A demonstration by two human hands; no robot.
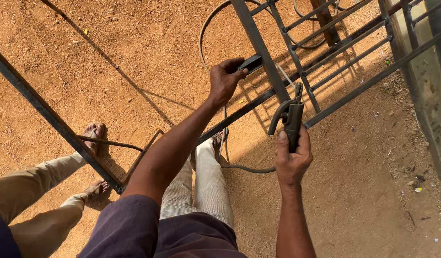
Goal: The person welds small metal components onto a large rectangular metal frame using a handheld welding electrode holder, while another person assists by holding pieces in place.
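- The left hand (225, 81) is closed on a short flat metal piece (251, 63), thumb and fingers pinching it from above, and holds it against the wide slanted bar (261, 50) of a dark metal grille frame (344, 48).
- The right hand (292, 160) is wrapped tight around the handle of a welding electrode holder (291, 117), thumb lying up along the grip.
- A thin pale welding rod (286, 76) sticks out of the holder's head and slants up and left towards the frame; its tip lies near the wide bar, just right of the flat piece. Whether it touches the metal cannot be told.
- The two hands are apart, the left higher and to the left, the right lower and nearer the body.
- The grille frame, with its parallel thin bars, fills the upper right and rests tilted over the reddish dirt ground (134, 57).
- A dark cable (247, 168) loops from under the right hand across the ground; another curve of cable (204, 33) arcs above the left hand.
- A long dark metal bar (48, 114) crosses the left side on a diagonal.
- Below the arms show the person's own light trousers (201, 191) and a dark sleeve (129, 224).
- At the left stand another person's legs in tan trousers (34, 191), with bare feet in sandals (94, 131) beside the long bar.
- A pale wall edge (428, 95) runs down the far right.
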